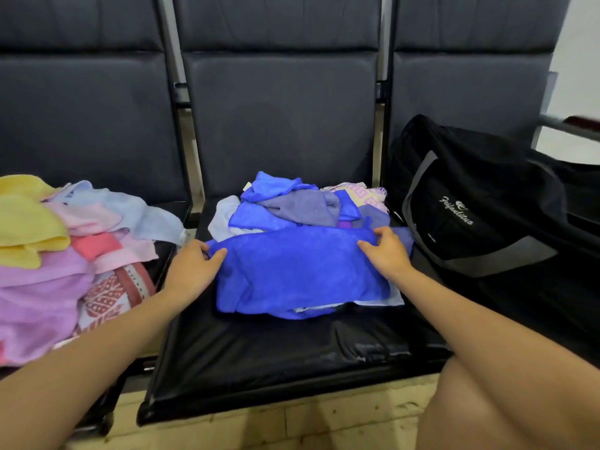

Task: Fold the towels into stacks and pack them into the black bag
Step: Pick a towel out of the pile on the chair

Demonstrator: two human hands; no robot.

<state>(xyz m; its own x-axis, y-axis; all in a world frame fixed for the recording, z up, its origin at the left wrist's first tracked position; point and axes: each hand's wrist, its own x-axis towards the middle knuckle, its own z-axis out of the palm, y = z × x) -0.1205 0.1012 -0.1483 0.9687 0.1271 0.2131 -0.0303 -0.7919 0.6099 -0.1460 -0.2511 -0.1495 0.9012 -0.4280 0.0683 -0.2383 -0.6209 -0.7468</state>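
A bright blue towel (298,271) lies spread on the middle seat (276,362), in front of a heap of blue and grey towels (302,206). The left hand (191,269) pinches its far left corner; the right hand (386,251) grips its far right edge. The black bag (480,206) sits on the right seat, and a pastel towel pile (61,251) on the left seat.

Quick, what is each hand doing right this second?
Left hand: pinches the left end of the blue towel.
Right hand: grips the same towel's far edge near its right end.
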